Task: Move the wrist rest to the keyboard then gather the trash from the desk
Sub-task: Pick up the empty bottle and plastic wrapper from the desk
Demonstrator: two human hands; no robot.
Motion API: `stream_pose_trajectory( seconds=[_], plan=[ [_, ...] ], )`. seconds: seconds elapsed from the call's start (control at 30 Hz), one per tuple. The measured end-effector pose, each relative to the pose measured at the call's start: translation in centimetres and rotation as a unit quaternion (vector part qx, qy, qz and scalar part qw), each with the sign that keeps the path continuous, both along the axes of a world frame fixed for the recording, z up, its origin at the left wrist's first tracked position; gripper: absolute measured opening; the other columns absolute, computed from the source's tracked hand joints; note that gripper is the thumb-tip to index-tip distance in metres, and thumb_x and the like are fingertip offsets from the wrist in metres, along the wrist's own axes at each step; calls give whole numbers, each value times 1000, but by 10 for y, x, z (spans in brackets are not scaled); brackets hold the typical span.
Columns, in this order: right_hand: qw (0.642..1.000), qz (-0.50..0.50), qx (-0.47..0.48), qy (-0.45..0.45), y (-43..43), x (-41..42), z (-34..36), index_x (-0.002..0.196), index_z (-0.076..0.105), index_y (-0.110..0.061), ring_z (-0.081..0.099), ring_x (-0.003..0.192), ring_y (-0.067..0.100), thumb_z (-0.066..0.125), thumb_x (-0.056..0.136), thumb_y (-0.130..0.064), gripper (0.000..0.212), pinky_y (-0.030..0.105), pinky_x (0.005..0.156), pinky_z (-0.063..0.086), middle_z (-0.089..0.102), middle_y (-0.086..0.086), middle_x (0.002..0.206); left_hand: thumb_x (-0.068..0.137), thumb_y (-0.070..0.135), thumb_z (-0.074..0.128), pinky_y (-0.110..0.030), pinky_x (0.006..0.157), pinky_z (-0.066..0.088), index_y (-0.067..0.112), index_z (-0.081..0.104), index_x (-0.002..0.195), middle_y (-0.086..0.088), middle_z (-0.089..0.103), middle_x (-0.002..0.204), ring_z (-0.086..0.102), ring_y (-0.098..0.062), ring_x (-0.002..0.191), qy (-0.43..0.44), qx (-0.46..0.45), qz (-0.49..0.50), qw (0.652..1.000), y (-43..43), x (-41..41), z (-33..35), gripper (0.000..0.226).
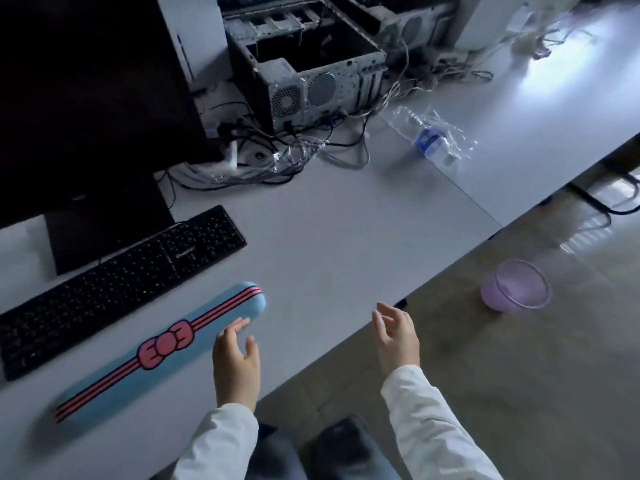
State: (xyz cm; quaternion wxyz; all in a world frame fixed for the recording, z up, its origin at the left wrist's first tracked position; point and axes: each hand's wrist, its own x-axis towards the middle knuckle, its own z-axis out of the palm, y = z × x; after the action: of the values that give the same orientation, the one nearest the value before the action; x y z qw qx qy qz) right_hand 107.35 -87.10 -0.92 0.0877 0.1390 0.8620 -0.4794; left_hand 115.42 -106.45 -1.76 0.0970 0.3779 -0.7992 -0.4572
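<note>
While the wrist rest (161, 351) lies just in front of the keyboard (117, 289), parallel to it, left hand (235, 362) and right hand (396, 337) hover spread and empty (advice: next collect plastic bottle (427, 136), wrapper (294, 154)).

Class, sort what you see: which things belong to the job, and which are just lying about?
Job: blue wrist rest with pink bow; black keyboard; clear plastic bottle; crumpled clear wrapper; lilac bin.
Lying about: open grey computer case; tangled cables; dark monitor.
</note>
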Motion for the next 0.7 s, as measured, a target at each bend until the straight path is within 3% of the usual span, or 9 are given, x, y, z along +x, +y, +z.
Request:
stream_pose_trajectory(
  seconds=[0.17,0.33,0.5,0.7],
  plan=[
    [998,-48,-40,-6,77,-4,10,113,60,-12,58,86,10,54,88,-20,27,18,82,39,58,1,112,91,8,44,-42,101,42,6,54,120,-19,51,132,50,-34,123,-37,80,-49,995,90,-41,10,30],
    [994,-90,-67,-4,135,-10,17,112,59,-11,55,79,-4,55,87,-18,26,18,81,40,62,8,116,90,6,44,-35,98,40,4,55,115,-20,54,126,53,-32,121,-25,78,-118,990,150,-82,20,27],
    [988,-136,-75,4,172,-27,17,111,60,-12,55,79,-5,56,87,-19,26,-1,68,40,63,8,116,90,7,43,-30,95,39,4,55,115,-19,55,127,53,-29,120,-22,79,-169,982,194,-126,25,27],
    [984,-162,-78,12,202,-70,18,111,60,-13,56,80,-5,56,87,-19,25,-3,66,40,63,8,116,91,8,42,-22,90,37,4,55,115,-18,55,126,53,-27,117,-2,105,-196,975,238,-187,30,28]
  ],
)
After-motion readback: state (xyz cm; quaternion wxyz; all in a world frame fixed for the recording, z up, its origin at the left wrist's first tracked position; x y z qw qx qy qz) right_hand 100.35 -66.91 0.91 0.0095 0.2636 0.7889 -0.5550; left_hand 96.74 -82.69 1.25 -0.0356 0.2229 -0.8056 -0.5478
